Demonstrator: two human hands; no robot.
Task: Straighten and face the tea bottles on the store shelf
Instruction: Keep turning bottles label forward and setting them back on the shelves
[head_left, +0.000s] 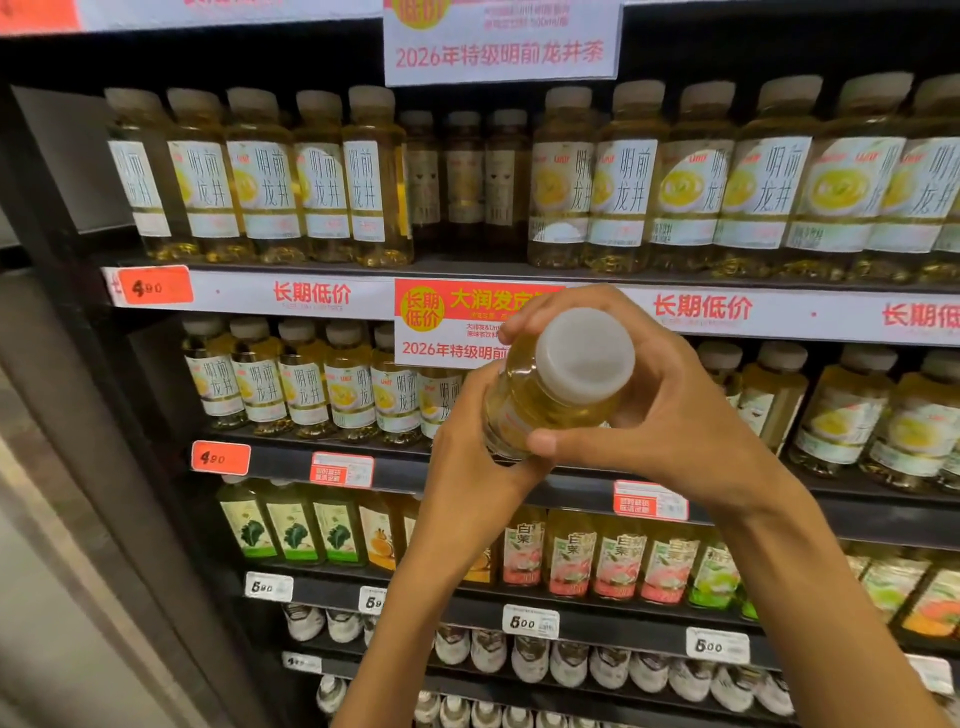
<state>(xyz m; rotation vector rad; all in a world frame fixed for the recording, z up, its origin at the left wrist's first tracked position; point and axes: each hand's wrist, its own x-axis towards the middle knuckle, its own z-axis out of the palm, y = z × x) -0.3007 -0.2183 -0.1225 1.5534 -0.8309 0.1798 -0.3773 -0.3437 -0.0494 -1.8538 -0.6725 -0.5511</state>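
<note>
Store cooler shelves (332, 293) packed with tea rows, price strips red and white. We hold one tea bottle (550, 395) off shelf, in front of second tier. Bottle tilted, cap toward us, long axis running away toward shelf. Right hand (660, 410) wraps neck and shoulder below cap; left hand (467, 457) grips lower body from beneath. Gap in top row (462, 176), centre, where bottles sit recessed. We judge next move: stand bottle upright, label outward.
</note>
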